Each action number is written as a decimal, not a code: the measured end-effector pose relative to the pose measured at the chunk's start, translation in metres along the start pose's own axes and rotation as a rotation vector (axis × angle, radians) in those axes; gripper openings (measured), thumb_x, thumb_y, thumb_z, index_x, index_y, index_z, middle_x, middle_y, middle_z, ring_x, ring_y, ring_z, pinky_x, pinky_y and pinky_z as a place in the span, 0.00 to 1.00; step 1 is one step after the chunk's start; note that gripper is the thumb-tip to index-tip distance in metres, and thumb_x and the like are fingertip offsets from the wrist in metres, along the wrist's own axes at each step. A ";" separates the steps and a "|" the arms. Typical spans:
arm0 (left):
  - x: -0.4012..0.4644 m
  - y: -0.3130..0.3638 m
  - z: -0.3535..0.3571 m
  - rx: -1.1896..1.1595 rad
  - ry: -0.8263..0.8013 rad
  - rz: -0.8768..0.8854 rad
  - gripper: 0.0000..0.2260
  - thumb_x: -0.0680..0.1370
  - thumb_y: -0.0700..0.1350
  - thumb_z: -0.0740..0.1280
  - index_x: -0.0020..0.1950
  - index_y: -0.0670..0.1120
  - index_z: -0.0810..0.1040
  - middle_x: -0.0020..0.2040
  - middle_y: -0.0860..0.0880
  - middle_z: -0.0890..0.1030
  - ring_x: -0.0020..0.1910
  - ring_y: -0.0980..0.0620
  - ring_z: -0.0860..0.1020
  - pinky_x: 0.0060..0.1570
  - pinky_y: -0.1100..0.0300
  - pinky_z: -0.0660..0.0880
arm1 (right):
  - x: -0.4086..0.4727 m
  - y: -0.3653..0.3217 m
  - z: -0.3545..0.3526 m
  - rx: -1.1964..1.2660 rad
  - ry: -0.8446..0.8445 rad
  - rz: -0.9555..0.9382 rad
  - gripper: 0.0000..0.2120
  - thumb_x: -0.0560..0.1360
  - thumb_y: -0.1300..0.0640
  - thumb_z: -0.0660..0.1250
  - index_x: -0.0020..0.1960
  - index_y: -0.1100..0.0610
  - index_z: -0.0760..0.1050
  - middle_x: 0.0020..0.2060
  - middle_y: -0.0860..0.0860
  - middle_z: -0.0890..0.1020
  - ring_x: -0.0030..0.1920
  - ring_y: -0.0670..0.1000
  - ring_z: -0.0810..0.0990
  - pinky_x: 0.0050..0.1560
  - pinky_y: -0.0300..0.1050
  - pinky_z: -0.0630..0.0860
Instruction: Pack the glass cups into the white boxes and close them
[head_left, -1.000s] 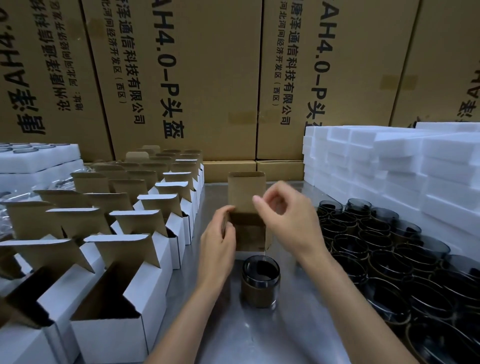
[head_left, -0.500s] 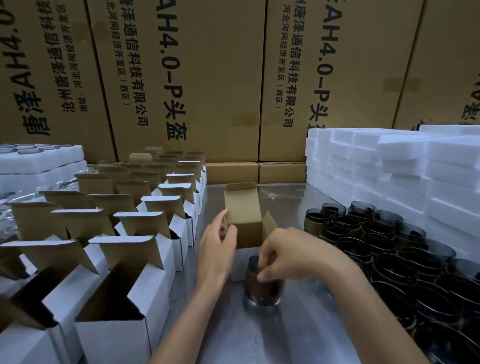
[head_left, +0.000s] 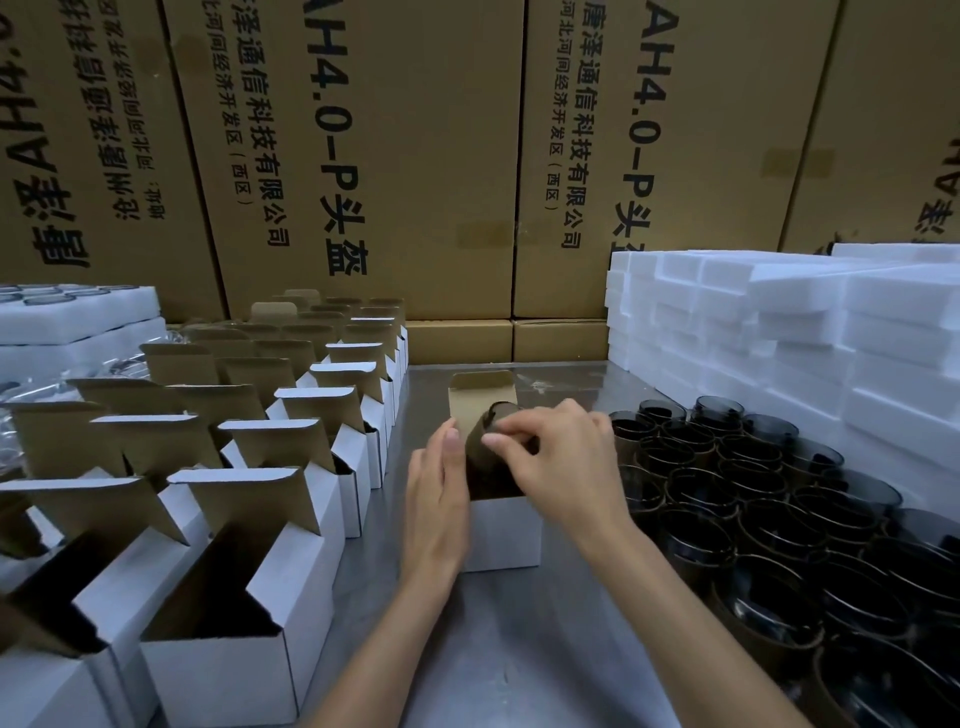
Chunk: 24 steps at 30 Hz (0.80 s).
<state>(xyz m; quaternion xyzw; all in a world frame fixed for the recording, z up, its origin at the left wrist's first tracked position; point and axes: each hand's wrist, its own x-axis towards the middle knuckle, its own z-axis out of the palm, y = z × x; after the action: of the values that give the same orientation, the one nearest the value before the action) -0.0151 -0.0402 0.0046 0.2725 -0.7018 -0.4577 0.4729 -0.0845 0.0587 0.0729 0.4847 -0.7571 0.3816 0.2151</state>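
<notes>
A small white box (head_left: 501, 532) stands open on the metal table (head_left: 519, 649), its brown lid flap (head_left: 480, 397) upright at the back. My right hand (head_left: 563, 460) grips a dark glass cup (head_left: 485, 449) by its rim, tilted over the box's mouth and partly inside. My left hand (head_left: 439, 499) rests flat against the box's left side with straight fingers. The lower part of the cup is hidden by the box and my fingers.
Several open white boxes (head_left: 234, 545) with raised brown flaps stand in rows at the left. Many dark glass cups (head_left: 753, 499) crowd the right side. White foam blocks (head_left: 779, 332) are stacked at the back right, foam trays (head_left: 78, 322) at the far left. Big cardboard cartons (head_left: 363, 156) wall the back.
My right hand has lifted the glass cup off the table in front of the box and carried it up into the box's opening. My left hand stays on the box's side.
</notes>
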 end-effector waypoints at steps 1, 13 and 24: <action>0.000 0.000 0.000 0.005 -0.003 0.002 0.31 0.74 0.69 0.44 0.70 0.58 0.69 0.58 0.56 0.72 0.53 0.73 0.68 0.51 0.71 0.62 | -0.002 -0.001 0.003 -0.065 -0.005 -0.064 0.08 0.75 0.45 0.67 0.47 0.45 0.83 0.41 0.42 0.84 0.48 0.48 0.73 0.52 0.43 0.55; -0.003 0.001 0.000 -0.074 -0.037 -0.027 0.33 0.69 0.76 0.44 0.68 0.64 0.67 0.54 0.58 0.70 0.53 0.71 0.71 0.44 0.73 0.64 | -0.008 -0.002 0.016 -0.296 -0.241 -0.197 0.13 0.78 0.47 0.58 0.48 0.45 0.81 0.39 0.43 0.81 0.54 0.47 0.71 0.65 0.51 0.40; -0.003 0.009 -0.007 -0.222 -0.158 -0.049 0.41 0.65 0.79 0.48 0.72 0.60 0.65 0.70 0.59 0.68 0.72 0.61 0.61 0.73 0.55 0.57 | -0.003 0.034 0.019 0.579 0.112 0.329 0.11 0.80 0.53 0.61 0.47 0.51 0.82 0.41 0.43 0.83 0.49 0.45 0.80 0.49 0.39 0.73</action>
<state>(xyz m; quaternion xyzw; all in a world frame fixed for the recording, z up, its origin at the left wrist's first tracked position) -0.0073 -0.0365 0.0120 0.1986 -0.6750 -0.5640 0.4323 -0.1126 0.0540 0.0467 0.3750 -0.6725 0.6364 0.0455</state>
